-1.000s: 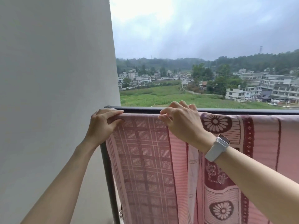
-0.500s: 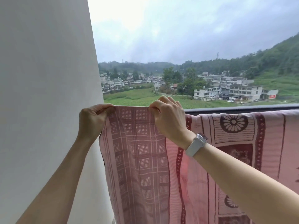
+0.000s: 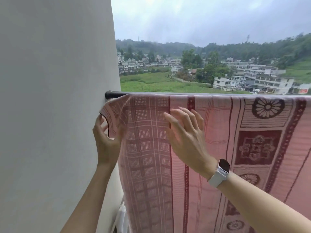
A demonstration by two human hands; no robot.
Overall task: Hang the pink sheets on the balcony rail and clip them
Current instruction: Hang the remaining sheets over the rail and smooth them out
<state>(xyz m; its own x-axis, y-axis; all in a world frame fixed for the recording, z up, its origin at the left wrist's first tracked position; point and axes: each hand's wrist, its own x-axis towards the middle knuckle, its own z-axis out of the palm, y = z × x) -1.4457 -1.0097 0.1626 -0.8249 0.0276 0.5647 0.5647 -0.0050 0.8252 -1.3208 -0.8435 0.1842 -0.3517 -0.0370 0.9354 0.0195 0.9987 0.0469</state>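
Both hands dropped off the rail [image 3: 116,94] now: left hand [image 3: 106,140] loosely touches the pink sheet [image 3: 210,148] corner, right hand [image 3: 186,138] spread open, holding nothing. No readable writing.

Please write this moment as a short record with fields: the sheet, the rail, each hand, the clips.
sheet: pink sheet draped over the rail, its left corner folded down
rail: black balcony rail meeting the wall
left hand: fingers spread, at the sheet's left edge
right hand: fingers straight, in front of the sheet; contact unclear
wrist: white watch
clips: none visible
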